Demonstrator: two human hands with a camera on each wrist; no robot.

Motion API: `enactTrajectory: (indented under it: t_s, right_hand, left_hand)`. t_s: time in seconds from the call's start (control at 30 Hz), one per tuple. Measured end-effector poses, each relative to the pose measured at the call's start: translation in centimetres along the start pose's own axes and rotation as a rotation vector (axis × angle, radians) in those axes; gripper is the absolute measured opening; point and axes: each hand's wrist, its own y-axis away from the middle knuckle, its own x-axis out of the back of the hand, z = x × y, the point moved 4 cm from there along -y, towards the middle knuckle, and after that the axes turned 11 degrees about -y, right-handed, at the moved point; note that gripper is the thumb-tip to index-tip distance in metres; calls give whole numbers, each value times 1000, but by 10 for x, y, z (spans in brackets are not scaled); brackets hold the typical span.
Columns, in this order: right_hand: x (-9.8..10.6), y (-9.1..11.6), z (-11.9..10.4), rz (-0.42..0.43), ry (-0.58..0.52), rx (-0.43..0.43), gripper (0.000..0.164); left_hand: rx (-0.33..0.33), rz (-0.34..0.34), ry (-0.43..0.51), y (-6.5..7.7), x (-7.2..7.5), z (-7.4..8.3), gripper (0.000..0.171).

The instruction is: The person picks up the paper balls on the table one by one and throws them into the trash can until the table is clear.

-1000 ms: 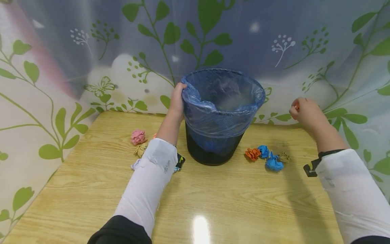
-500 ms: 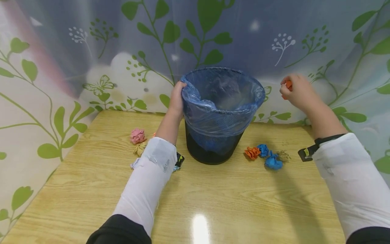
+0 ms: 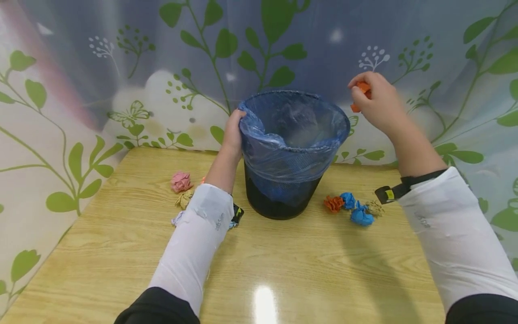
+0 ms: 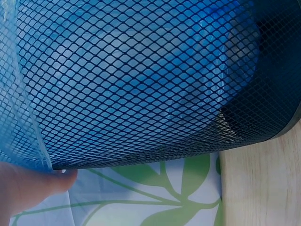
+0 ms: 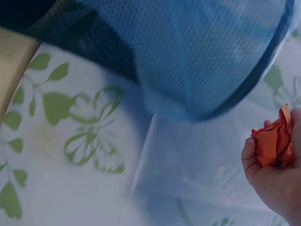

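I see the right hand point(image 3: 378, 101) holding an orange crumpled-paper ball point(image 3: 362, 94) beside the lined mesh wastebasket point(image 3: 283, 202), which the left hand point(image 3: 233, 132) grips; released this far out, the ball could miss the rim.

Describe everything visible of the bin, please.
The bin is round, black and wider at the top, with mesh walls and a dark base. It stands upright on the table. A translucent, wrinkled blue liner covers its inside and folds over the top edge, wrapping the upper outside. The left grip holds that edge's left side. The bottom inside cannot be made out.
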Motion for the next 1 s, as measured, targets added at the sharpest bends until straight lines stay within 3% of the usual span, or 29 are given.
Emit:
enactTrajectory:
  t_s: [0.17,0.37,0.6,0.87,1.0]
  right_hand:
    - [-17,4,-23,-29,-38,66,41]
    - [-32,7,-39,-88,-64,111,39]
    - [-50,5,-47,-160,-58,147,39]
    - [-62,4,-49,-232,-44,161,40]
    - [-65,5,-50,-267,-19,165,39]
  left_hand:
    - [-2,2,0,0,1,-1,35]
    - [10,5,11,0,1,-3,49]
    - [-2,4,35,0,0,-3,44]
    - [-17,-6,29,-2,0,0,56]
    - [-16,-5,38,-1,-2,0,51]
